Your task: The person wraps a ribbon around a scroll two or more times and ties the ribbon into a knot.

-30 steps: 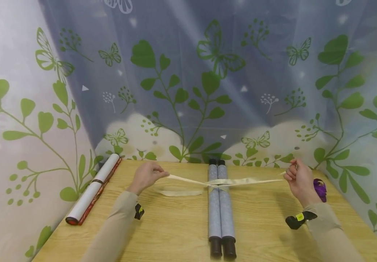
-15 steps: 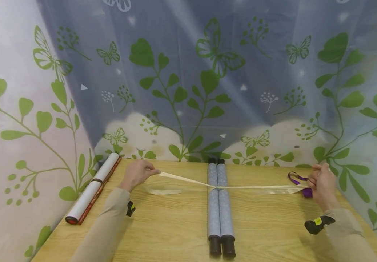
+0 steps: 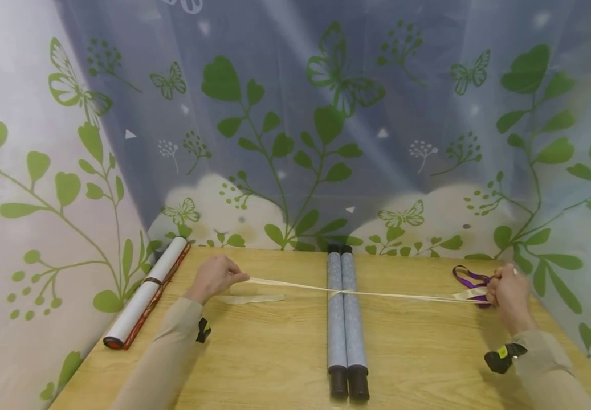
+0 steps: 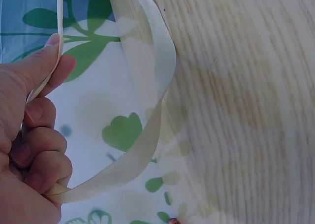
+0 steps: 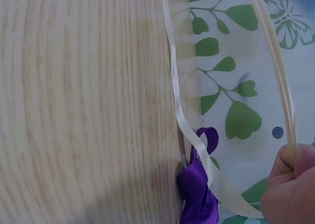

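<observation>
Two grey-blue scrolls (image 3: pixel 335 336) with dark end knobs lie side by side on the wooden table. A cream ribbon (image 3: pixel 295 285) crosses them near their upper part, drawn taut both ways, and meets at a small crossing or knot on top. On the left, my left hand (image 3: pixel 215 279) pinches one stretch between thumb and index finger. The other fingers curl over a slack loop of ribbon (image 4: pixel 165 66). At the far right, my right hand (image 3: pixel 513 299) grips the ribbon, seen doubled in the right wrist view; another length (image 5: pixel 177 96) hangs loose below.
A bundle of purple ribbon (image 5: pixel 198 189) lies on the table beside the right hand. A white scroll (image 3: pixel 146 299) with a red edge and dark tie rests near the table's left edge. A leaf-printed curtain (image 3: pixel 295 216) rises directly behind the table (image 3: pixel 269 353).
My right hand has moved outward to the right, and my left slightly left. The open loop of ribbon over the scrolls has pulled down tight into a small crossing. More purple ribbon shows.
</observation>
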